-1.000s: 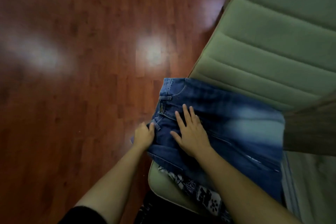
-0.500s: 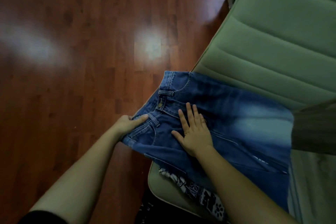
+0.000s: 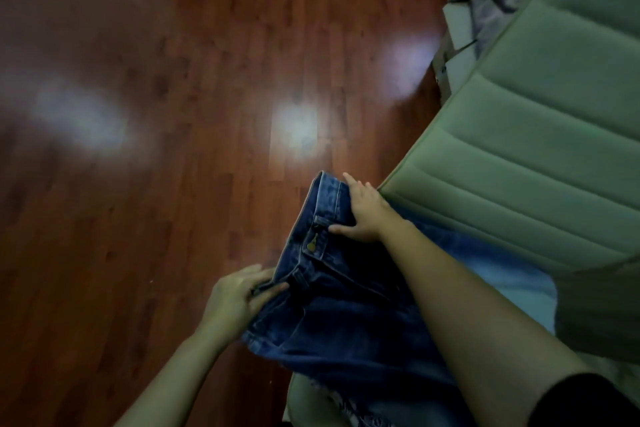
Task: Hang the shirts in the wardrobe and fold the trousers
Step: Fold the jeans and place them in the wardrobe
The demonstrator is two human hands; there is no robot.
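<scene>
A green ribbed cushion (image 3: 554, 149) lies above a glossy reddish wooden floor (image 3: 173, 184).

The scene is dim with a greenish cast. Three soft glare patches sit on the glossy wooden floor (image 3: 173, 184), perhaps reflected ceiling lights. Edges bow with wide-angle distortion; details look soft and slightly blurred.

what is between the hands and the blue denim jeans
Nothing visible stands between them: the left hand and the right hand both hold the blue denim jeans directly at the waistband.
</scene>
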